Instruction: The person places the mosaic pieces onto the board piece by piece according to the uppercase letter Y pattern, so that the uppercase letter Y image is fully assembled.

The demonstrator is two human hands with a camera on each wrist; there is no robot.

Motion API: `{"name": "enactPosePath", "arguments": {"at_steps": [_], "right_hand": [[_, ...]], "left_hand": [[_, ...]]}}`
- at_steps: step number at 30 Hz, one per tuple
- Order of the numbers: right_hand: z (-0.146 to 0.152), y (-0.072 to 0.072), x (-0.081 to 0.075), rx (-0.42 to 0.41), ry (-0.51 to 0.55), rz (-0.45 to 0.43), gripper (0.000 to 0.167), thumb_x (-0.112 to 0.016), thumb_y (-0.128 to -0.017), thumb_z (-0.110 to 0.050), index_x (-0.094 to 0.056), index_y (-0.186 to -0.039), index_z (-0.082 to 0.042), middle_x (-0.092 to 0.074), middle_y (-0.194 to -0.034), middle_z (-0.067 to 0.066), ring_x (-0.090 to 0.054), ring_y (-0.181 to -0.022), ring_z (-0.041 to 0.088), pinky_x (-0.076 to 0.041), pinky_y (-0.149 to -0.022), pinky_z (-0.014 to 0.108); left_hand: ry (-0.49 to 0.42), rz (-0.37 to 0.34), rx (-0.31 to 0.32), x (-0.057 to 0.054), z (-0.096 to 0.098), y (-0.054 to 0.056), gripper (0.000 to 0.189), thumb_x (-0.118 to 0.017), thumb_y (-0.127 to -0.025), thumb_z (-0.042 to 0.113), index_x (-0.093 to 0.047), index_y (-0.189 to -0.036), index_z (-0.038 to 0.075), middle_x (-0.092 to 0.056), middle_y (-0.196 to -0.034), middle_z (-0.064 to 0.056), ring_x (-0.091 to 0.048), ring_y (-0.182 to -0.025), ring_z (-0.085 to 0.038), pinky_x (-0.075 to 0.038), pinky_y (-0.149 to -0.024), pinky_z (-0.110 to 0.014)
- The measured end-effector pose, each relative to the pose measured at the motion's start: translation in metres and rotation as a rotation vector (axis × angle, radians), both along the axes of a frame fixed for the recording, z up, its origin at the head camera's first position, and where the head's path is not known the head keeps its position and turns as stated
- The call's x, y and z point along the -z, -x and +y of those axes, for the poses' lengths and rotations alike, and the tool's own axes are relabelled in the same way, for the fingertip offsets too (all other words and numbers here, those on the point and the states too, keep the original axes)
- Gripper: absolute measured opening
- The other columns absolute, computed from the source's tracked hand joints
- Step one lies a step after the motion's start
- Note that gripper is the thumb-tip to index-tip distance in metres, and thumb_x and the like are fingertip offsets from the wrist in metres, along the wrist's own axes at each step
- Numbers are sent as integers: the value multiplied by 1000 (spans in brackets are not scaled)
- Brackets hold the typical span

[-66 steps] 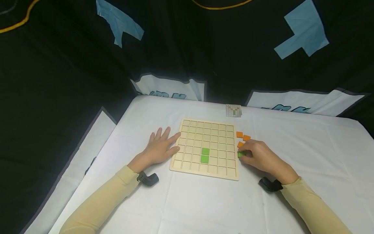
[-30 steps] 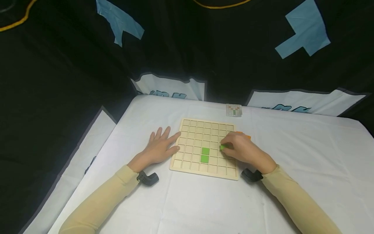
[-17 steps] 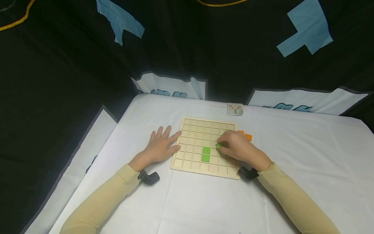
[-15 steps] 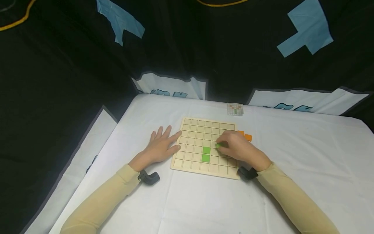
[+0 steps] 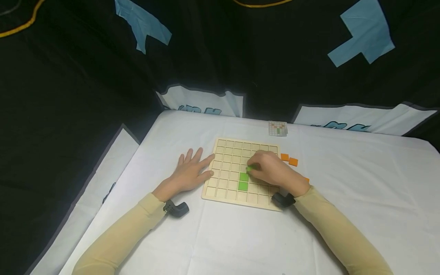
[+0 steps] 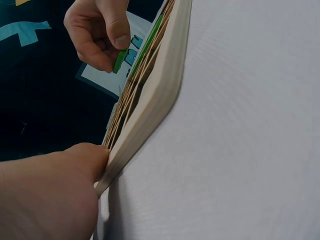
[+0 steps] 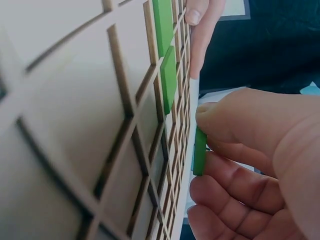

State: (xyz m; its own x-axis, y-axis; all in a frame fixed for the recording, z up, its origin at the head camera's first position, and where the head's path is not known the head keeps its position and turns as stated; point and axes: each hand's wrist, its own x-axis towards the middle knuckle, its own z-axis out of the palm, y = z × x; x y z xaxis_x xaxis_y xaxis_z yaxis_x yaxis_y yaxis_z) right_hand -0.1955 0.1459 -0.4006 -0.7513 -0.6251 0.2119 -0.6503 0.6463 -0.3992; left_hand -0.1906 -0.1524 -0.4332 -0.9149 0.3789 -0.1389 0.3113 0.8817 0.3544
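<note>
A square wooden grid board (image 5: 227, 167) lies on the table. Two green square tiles (image 5: 243, 186) fill neighbouring cells of one column near its front. My right hand (image 5: 271, 168) pinches a third green tile (image 7: 199, 151) between thumb and fingers. In both wrist views that tile is held apart from the board's surface; the head view puts it just behind the two set tiles. My left hand (image 5: 187, 173) lies with spread fingers at the board's left edge, its thumb (image 6: 90, 155) and index finger touching the rim.
Orange tiles (image 5: 293, 162) lie on the white cloth right of the board, one partly hidden by the right wrist. A small card (image 5: 277, 128) with a coloured grid pattern sits behind the board. A dark curtain (image 5: 220, 53) hangs beyond the table.
My right hand took the green tile from beside the board's right edge and carried it left over the board, close to the two set tiles. The left hand stayed in place.
</note>
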Motion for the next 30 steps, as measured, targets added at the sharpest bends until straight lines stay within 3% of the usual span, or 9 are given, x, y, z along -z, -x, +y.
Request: {"name": "enactPosePath", "arguments": {"at_steps": [12, 30], "right_hand": [[-8, 5, 1, -21, -2, -6, 18, -74, -86, -3, -78, -103, 0, -76, -99, 10, -69, -94, 24, -56, -88, 42], [-18, 10, 2, 11, -17, -49, 19, -75, -86, -3, -78, -105, -2, -77, -102, 11, -70, -98, 25, -57, -87, 41]], "left_hand": [[1, -6, 3, 0, 0, 0, 65, -45, -104, 50, -29, -162, 26, -8, -171, -24, 3, -156, -54, 1, -123, -72], [0, 4, 3, -1, 0, -1, 65, -45, -104, 49, -31, -162, 25, -10, -170, -25, 2, -156, -54, 0, -122, -72]]}}
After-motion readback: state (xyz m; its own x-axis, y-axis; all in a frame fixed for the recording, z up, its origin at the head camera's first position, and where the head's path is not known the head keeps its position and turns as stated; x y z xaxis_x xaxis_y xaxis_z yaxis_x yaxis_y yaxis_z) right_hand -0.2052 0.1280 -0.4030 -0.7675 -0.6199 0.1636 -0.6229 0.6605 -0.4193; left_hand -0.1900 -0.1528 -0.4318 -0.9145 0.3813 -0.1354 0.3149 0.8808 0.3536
